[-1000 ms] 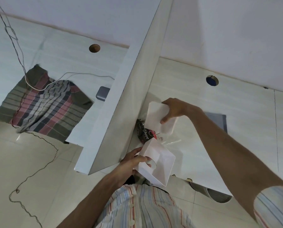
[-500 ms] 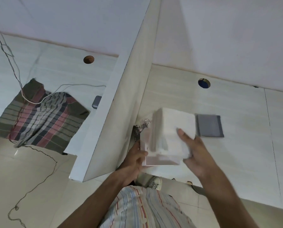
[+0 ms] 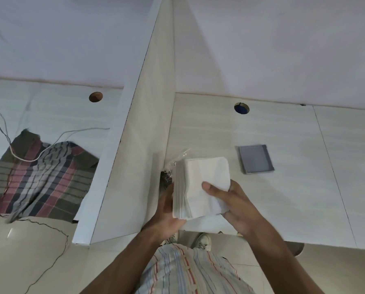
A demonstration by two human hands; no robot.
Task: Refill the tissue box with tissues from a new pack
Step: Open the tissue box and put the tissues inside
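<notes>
A thick stack of white tissues [image 3: 200, 183] is held upright above the desk's front edge, its layered edges facing left. My right hand [image 3: 234, 202] grips it from the right, with the thumb pressed on its broad face. My left hand [image 3: 164, 211] cups its left side and lower corner. Just behind the stack, against the divider, lies the crumpled clear plastic wrapper [image 3: 177, 160] with a dark printed part [image 3: 165, 177]. The tissue box is hidden; I cannot tell where it is.
A flat grey square piece [image 3: 255, 159] lies on the white desk [image 3: 294, 198] to the right. A white divider panel [image 3: 135, 166] rises on the left. Beyond it lie a plaid cloth [image 3: 39, 177] and a thin cable [image 3: 50, 145]. My shoes [image 3: 202, 240] stand below the desk edge.
My right hand lifted the tissue stack off the wrapper and brought it to my left hand. The white box my left hand held is no longer visible. Both hands now hold the stack.
</notes>
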